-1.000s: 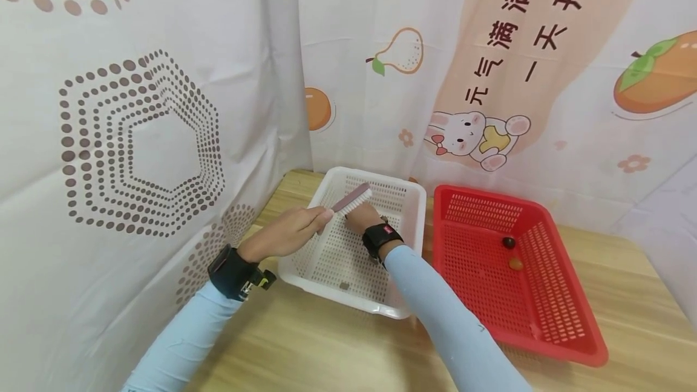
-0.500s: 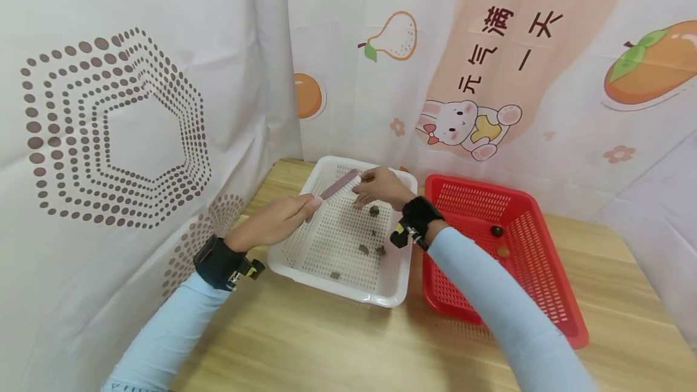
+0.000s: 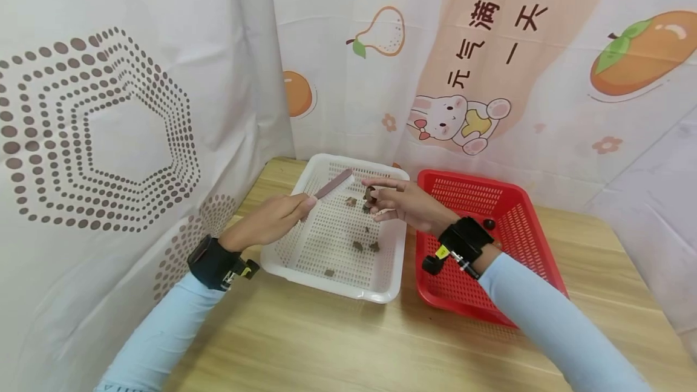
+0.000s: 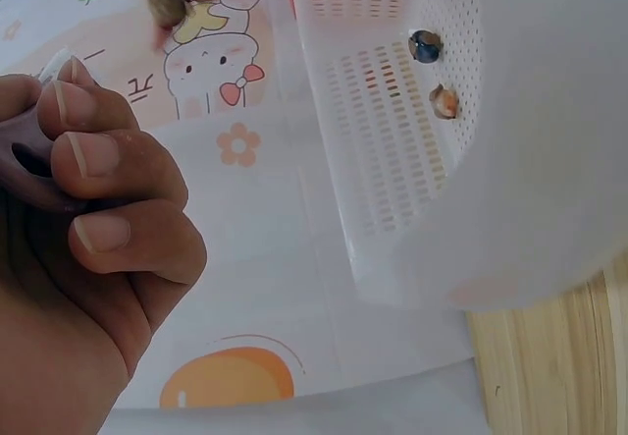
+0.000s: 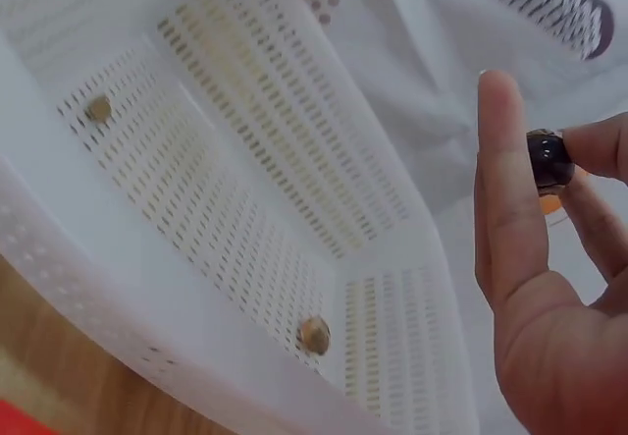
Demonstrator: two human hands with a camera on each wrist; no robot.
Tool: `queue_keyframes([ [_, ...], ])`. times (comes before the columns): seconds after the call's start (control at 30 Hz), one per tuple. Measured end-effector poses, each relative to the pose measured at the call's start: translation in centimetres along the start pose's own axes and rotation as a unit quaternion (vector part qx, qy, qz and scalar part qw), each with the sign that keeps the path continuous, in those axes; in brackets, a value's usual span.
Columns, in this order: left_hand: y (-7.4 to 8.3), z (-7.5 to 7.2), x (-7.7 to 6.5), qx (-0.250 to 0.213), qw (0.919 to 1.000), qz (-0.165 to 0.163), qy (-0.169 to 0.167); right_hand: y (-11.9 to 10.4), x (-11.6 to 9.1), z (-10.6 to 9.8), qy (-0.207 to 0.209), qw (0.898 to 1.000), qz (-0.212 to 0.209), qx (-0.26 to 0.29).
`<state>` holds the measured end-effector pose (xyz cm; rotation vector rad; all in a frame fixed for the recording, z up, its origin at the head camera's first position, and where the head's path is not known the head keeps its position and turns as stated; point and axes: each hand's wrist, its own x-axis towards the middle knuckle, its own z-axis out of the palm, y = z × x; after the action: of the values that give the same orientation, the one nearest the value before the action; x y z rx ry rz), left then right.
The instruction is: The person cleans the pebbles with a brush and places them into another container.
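In the head view my left hand [image 3: 267,221] grips a scrub brush [image 3: 333,184] by one end, over the white basket's left side. Its mauve back faces up; white bristles show along the right edge. My right hand [image 3: 408,201] is raised over the right rim of the white basket [image 3: 325,285]. Thumb and fingertips pinch a small dark, shiny, pebble-like thing [image 5: 549,163], brownish at its edges, while other fingers stay extended. The hands are apart. On the basket floor lie several small brown lumps, one lump [image 3: 357,245] near the middle and a flatter piece [image 3: 329,272] at the front.
A red basket [image 3: 474,183] stands close to the right of the white one, with a dark ball [image 3: 489,223] inside; my right forearm crosses above it. Both baskets rest on a wood-grain table [image 3: 305,337]. A printed white curtain [image 3: 337,107] hangs behind and at the left.
My right hand has come up out of the white basket and moved right, now pinching the dark thing. The left hand keeps the brush over the basket. The head view has shifted slightly.
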<state>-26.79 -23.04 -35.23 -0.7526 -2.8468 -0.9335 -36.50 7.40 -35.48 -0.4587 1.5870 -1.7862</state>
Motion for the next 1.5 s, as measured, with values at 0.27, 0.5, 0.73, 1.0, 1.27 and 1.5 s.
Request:
queue_keyframes([
  [0.27,0.4,0.0,0.1,0.006,1.0000,-0.001,-0.006,0.0,-3.0,1.2,-0.018,0.999,0.007,0.037],
  [0.5,0.9,0.2,0.2,0.005,0.9997,-0.006,-0.022,0.4,-3.7,1.6,-0.014,0.999,0.003,0.037],
  [0.73,1.1,0.8,0.4,0.014,0.9997,0.011,-0.016,1.0,-3.6,2.5,-0.002,1.000,0.000,0.030],
  [1.0,1.8,1.3,1.1,0.039,0.9983,0.032,-0.029,1.0,-3.7,3.4,0.022,0.998,-0.019,0.057],
  [1.27,1.8,1.7,1.0,0.025,0.9975,0.026,-0.061,0.9,-3.7,3.5,0.048,0.995,-0.041,0.074],
  [1.5,1.7,2.0,0.9,0.023,0.9973,0.011,-0.069,1.1,-3.7,3.8,0.047,0.992,-0.049,0.108],
])
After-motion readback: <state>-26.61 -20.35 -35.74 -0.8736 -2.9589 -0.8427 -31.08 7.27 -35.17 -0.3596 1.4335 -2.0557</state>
